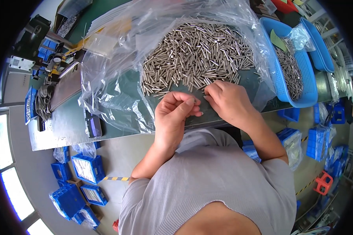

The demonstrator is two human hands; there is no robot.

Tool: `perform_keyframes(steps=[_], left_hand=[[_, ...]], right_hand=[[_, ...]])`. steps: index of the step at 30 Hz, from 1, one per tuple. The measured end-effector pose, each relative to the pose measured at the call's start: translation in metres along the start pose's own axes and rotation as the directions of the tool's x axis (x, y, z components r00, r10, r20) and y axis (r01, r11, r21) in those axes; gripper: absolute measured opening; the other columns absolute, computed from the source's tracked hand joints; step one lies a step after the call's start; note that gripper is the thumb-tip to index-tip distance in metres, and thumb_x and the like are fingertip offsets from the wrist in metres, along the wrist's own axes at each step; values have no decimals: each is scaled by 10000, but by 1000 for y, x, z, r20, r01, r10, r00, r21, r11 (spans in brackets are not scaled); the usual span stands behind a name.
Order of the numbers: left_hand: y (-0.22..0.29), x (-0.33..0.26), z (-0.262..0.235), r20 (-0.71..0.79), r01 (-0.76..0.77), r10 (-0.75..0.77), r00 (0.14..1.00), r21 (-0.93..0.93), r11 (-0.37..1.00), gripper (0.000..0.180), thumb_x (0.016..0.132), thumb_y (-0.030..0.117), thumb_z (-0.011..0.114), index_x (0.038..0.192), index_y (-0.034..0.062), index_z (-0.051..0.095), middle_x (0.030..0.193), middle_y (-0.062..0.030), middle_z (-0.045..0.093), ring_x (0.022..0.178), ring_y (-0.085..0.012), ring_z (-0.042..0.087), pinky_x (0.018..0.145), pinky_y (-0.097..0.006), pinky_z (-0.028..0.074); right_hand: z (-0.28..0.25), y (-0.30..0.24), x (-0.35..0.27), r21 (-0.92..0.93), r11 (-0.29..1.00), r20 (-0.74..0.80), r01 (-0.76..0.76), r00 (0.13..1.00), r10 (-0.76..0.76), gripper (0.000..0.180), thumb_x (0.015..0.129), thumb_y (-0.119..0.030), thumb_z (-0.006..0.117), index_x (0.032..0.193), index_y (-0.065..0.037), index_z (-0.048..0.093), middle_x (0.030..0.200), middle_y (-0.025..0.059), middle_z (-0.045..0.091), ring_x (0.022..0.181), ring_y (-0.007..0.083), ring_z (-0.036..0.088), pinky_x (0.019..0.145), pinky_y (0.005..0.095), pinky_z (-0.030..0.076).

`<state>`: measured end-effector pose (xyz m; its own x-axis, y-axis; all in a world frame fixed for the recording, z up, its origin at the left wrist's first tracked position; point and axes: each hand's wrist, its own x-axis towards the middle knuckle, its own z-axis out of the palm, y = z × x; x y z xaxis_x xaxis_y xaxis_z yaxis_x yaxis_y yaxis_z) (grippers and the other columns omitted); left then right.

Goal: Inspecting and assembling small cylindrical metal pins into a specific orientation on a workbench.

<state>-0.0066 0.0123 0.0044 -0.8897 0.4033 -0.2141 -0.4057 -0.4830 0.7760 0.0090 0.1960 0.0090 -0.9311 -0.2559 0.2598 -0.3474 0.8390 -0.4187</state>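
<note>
A wide heap of small metal pins [196,51] lies on a clear plastic sheet [117,90] over the green worktable [62,125]. My left hand [174,111] is at the heap's near edge, thumb and forefinger pinched together. A tiny dark bit shows at those fingertips, too small to name. Just to its right, my right hand [227,102] reaches down with its fingertips drawn together beside the nearest pins. Whatever it may grip is hidden under the fingers. The two hands are close but apart.
To the right stands a blue plastic basket [310,96] holding more metal pins and a green slip. A second blue basket [321,58] adjoins it. A phone [94,126] lies near the table's left front edge. Blue crates [87,168] and a red stool [323,183] stand on the floor.
</note>
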Motion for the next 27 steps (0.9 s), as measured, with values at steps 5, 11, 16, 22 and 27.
perform_keyframes(steps=[5, 11, 16, 22, 27], left_hand=[[0, 1, -1, 89, 80, -70, 994, -106, 991, 73, 884, 39, 540, 914, -26, 558, 871, -127, 632, 741, -154, 619, 699, -305, 541], [1, 0, 5, 101, 162, -151, 983, -113, 980, 83, 887, 51, 550, 916, -26, 556, 873, -134, 636, 751, -158, 618, 703, -309, 542], [-1, 1, 6, 108, 162, -151, 983, -109, 981, 84, 889, 53, 550, 918, -24, 558, 884, -139, 639, 752, -159, 619, 703, -312, 543], [-1, 1, 6, 111, 163, -149, 983, -131, 978, 88, 889, 57, 554, 912, -28, 561, 877, -132, 638, 755, -163, 622, 701, -318, 544], [-2, 0, 7, 94, 156, -146, 985, -115, 981, 86, 885, 52, 560, 906, -31, 565, 856, -122, 634, 753, -168, 624, 693, -322, 545]], right_hand=[[-19, -4, 1, 535, 825, 80, -181, 983, 164, 59, 832, -46, 564, 858, -7, 528, 760, 78, 589, 673, 166, 592, 587, 271, 460], [-23, -8, -2, 926, 232, 241, -298, 939, 243, 78, 898, -79, 533, 901, 0, 536, 804, 6, 562, 750, 63, 557, 653, 209, 455], [-17, -10, -4, 921, 343, 108, -183, 968, 226, 57, 896, -56, 532, 904, 0, 535, 811, 13, 565, 766, 66, 569, 671, 208, 463], [-17, -14, -6, 880, 449, 56, -156, 972, 229, 61, 874, -55, 568, 889, 0, 546, 796, 21, 563, 765, 72, 575, 639, 211, 461], [-7, -14, -6, 822, 563, -43, -86, 976, 212, 49, 831, -19, 619, 845, 6, 579, 765, 21, 534, 682, 65, 516, 594, 202, 413]])
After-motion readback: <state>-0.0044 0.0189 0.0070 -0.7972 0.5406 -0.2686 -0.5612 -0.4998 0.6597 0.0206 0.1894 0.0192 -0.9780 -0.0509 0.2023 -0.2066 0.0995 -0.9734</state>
